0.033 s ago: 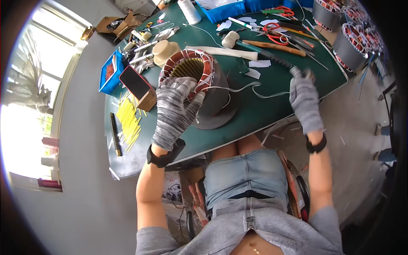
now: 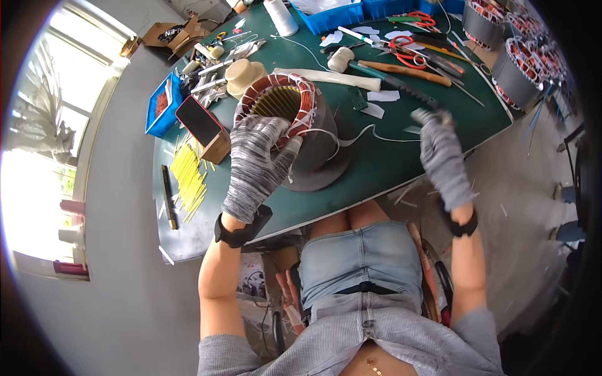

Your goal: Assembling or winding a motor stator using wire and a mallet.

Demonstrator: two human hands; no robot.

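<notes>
Nearest the camera, the person sat at the rounded near edge of a green table (image 2: pixel 376 169), both hands in grey knitted gloves with black straps at the wrists. The left hand (image 2: pixel 256 164) lay over the near rim of a motor coil (image 2: pixel 282 116), a dark metal cylinder standing upright on the table with copper windings bound in white cord around its top; the fingers were curled and pressed together over the windings, with a short white piece showing just beside the thumb. The right hand (image 2: pixel 442 153) was raised at the table's near right edge, well apart from the coil, its fingers closed together around the end of a white cord (image 2: pixel 360 135) that ran slack across the table back to the coil. Whether the fingertips pinched the cord or wrapped it could not be told, since the hand was blurred. Left of the coil, a phone (image 2: pixel 199 120) leaned on a small wooden block, with a bundle of yellow strips (image 2: pixel 187 175) lying on the table just in front of it and a blue tray (image 2: pixel 164 103) beyond. Behind the coil sat a wooden mallet (image 2: pixel 243 74) and a long white tube (image 2: pixel 326 78). Farther back lay red-handled scissors (image 2: pixel 404 53), a spool of white thread (image 2: pixel 280 15) and a blue bin (image 2: pixel 332 17). At the far right, more wound coils (image 2: pixel 514 69) stood in a row.
</notes>
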